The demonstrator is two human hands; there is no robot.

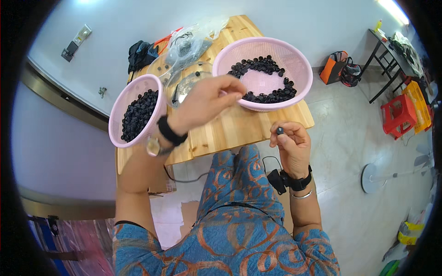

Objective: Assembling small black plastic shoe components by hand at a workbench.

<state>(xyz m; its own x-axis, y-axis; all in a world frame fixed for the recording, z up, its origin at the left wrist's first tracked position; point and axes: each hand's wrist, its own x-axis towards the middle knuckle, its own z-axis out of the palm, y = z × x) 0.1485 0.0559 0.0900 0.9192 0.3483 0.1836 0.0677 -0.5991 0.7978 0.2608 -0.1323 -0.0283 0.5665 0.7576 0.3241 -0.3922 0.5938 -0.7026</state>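
Observation:
My right hand [294, 145] is at the table's front edge, its thumb and fingers closed on a small black round cap [280, 130]. My left hand [209, 102] reaches across the table, its fingertips over the near left rim of the larger pink basket [301, 76]. Its thumb and forefinger are pinched together, and anything between them is too small to make out. Small black caps [271, 95] lie in a broken ring in that basket, with bare mesh in the middle. On the left, a smaller pink basket [161, 103] holds a deep heap of black caps [138, 115].
The baskets stand on a wooden table [216, 138]. Between them, partly behind my left hand, sits a clear round tray [172, 73] with a few black pieces. Plastic bags [189, 43] lie at the back. A red stool [395, 117] and a fan [369, 178] stand right.

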